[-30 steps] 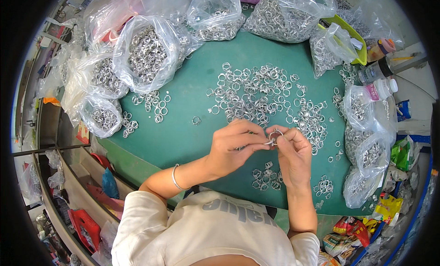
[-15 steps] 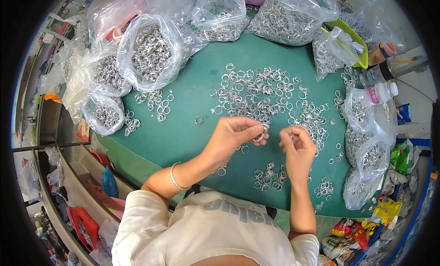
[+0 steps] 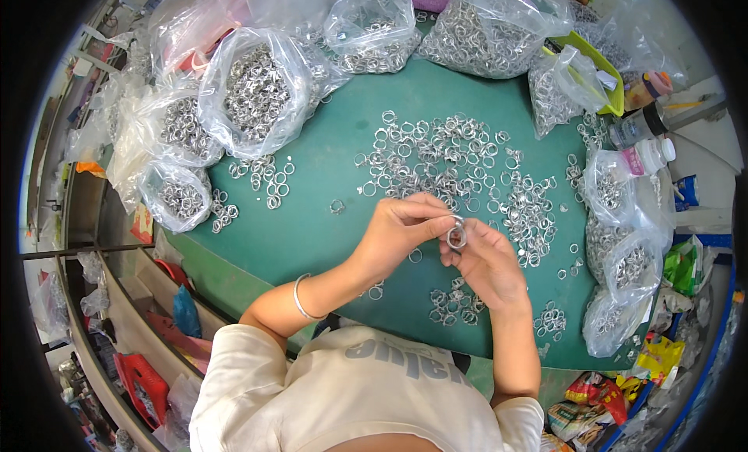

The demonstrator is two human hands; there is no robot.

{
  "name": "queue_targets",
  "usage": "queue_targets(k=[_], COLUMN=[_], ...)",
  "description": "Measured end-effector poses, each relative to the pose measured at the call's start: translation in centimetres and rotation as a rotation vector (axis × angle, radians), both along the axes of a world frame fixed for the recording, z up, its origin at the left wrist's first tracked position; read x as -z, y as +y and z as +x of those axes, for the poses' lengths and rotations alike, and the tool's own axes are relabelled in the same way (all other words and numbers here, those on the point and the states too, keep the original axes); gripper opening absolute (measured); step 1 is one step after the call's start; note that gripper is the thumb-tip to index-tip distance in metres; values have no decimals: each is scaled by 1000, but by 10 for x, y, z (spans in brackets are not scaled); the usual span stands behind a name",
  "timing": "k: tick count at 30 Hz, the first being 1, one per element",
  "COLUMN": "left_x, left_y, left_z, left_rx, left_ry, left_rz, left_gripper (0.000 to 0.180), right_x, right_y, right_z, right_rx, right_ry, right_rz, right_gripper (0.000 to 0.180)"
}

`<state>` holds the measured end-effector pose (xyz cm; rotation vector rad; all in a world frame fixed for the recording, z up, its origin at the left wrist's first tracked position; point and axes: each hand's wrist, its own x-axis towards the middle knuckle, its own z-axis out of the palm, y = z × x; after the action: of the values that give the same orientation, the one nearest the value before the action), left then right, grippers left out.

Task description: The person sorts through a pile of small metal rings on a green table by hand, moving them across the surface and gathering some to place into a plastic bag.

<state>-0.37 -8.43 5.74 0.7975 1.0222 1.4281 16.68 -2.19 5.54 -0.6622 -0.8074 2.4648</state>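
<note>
Over the near middle of the green table my left hand [image 3: 401, 227] is closed, pinching a silver ring [image 3: 456, 237] between thumb and forefinger. From the right my right hand [image 3: 492, 265] meets it, its bent fingertips closed against the ring's side; whether a small part sits between them is hidden. Just beyond both hands spreads a large loose pile of silver rings [image 3: 436, 152]. A second cluster of rings [image 3: 530, 218] lies to the right of my right hand, and a small heap of rings [image 3: 456, 302] lies nearer me.
Open plastic bags full of rings stand around the table, including a big bag [image 3: 257, 93] at far left and a wide bag [image 3: 487, 35] at the back. Smaller bags [image 3: 615, 253] line the right edge beside a white-capped bottle [image 3: 648, 156]. A green basket [image 3: 596, 66] sits far right.
My right hand has moved left and its fingers now meet the ring in my left hand. The ring has turned so its round opening shows.
</note>
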Motion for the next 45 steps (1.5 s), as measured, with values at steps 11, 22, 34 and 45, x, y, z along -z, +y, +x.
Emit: queue_targets(k=[11, 22, 34, 45], left_x=[-9, -10, 11, 11], left_y=[-8, -12, -14, -26], left_z=[2, 10, 8, 11], left_rx=[-303, -236, -335, -168], left_ry=[1047, 1079, 979, 744], left_rz=[582, 534, 780, 488], left_gripper=[33, 22, 25, 19], right_x=[-37, -30, -31, -28], right_y=[-1, -26, -28, -44], right_z=[7, -3, -4, -9], right_rx=[16, 309, 251, 381], right_ry=[-76, -506, -127, -290], right_rz=[75, 677, 30, 330], right_gripper=[25, 13, 10, 7])
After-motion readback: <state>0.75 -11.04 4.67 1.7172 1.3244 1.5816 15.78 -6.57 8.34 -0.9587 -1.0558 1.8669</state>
